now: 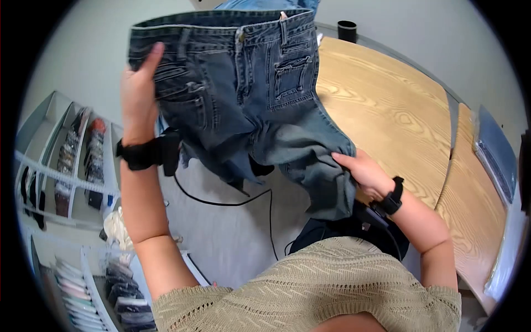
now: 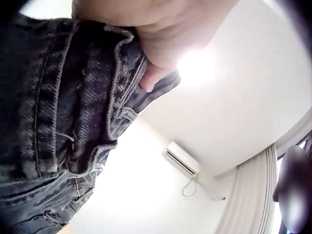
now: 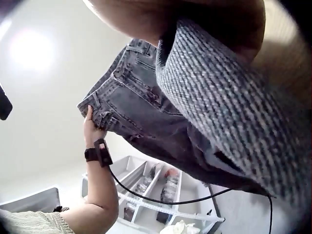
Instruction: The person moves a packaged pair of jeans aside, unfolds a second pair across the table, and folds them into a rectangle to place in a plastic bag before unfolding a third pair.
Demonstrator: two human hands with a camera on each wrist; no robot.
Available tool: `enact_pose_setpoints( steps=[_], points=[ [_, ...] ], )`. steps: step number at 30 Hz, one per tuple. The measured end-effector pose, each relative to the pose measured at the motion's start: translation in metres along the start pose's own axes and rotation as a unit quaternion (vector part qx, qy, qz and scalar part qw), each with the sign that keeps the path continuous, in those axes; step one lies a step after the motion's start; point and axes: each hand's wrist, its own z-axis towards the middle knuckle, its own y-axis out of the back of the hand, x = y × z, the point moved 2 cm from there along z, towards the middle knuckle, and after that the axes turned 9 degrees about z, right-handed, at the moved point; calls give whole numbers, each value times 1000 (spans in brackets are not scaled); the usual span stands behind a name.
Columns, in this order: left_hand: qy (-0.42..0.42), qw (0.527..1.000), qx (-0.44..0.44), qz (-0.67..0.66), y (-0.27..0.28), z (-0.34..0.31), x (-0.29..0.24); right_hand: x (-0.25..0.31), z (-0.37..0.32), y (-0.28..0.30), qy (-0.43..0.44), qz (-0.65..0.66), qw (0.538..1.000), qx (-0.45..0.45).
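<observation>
A pair of dark blue jeans [image 1: 224, 77] hangs in the air in front of the body, waistband uppermost and front side showing its button, fly and frayed patch pockets. My left hand [image 1: 139, 97] grips the jeans at the side just under the waistband, thumb lying over the front. Lower down, my right hand [image 1: 370, 174] pinches one leg, thumb on top of the bunched denim. In the right wrist view the denim leg [image 3: 219, 92] fills the near space, with the left hand [image 3: 92, 131] at the waistband beyond.
A wooden table [image 1: 387, 94] stands to the right, with a black cup [image 1: 347, 31] past its far edge. Folded denim [image 1: 495, 155] lies at far right. Shelves [image 1: 66, 171] with packed goods line the left. A black cable [image 1: 221, 204] hangs below the jeans.
</observation>
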Motion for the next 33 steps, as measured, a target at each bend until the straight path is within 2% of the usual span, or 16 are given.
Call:
enact_pose_setpoints(
  steps=[5, 8, 10, 14, 15, 16, 17, 19, 21, 22, 24, 25, 26, 28, 30, 33],
  points=[
    [10, 996, -86, 22, 85, -49, -55, -30, 41, -79, 13, -73, 992, 100],
    [56, 990, -133, -4, 112, -76, -75, -47, 54, -104, 52, -270, 954, 119],
    [53, 988, -142, 9, 127, -90, -79, -44, 49, -117, 194, -106, 945, 243],
    [60, 987, -148, 23, 144, -114, -86, -52, 77, -110, 50, 139, 963, 223],
    [65, 988, -136, 18, 146, -118, -85, -47, 65, -115, 321, -96, 938, 88],
    [70, 990, -124, 13, 145, -119, -86, -41, 51, -122, 545, -318, 773, -60],
    [78, 987, -140, 11, 138, -122, -87, -32, 45, -124, 546, -319, 772, -61],
    [82, 989, -124, 3, 140, -126, -73, -10, 36, -123, 379, -203, 888, 162],
    [101, 990, -94, -20, 147, -128, -54, -2, 43, -109, 262, -177, 897, 310],
    [102, 990, -94, -22, 155, -129, -47, 1, 43, -106, 248, -159, 912, 285],
    [124, 989, -60, -47, 171, -131, -32, 20, 39, -104, 325, -271, 865, 268],
    [123, 989, -62, -48, 181, -133, -25, 28, 33, -100, 276, -369, 874, 152],
    [128, 989, -56, -41, 192, -137, -18, 24, 49, -91, 245, -156, 928, 235],
    [131, 990, -49, -34, 207, -146, -7, 30, 50, -97, 205, -8, 939, 276],
    [84, 996, -15, -21, 214, -156, -5, 38, 47, -99, 210, -15, 937, 279],
    [127, 991, 13, 33, 217, -164, -13, 46, 42, -104, 195, -11, 938, 285]
  ],
)
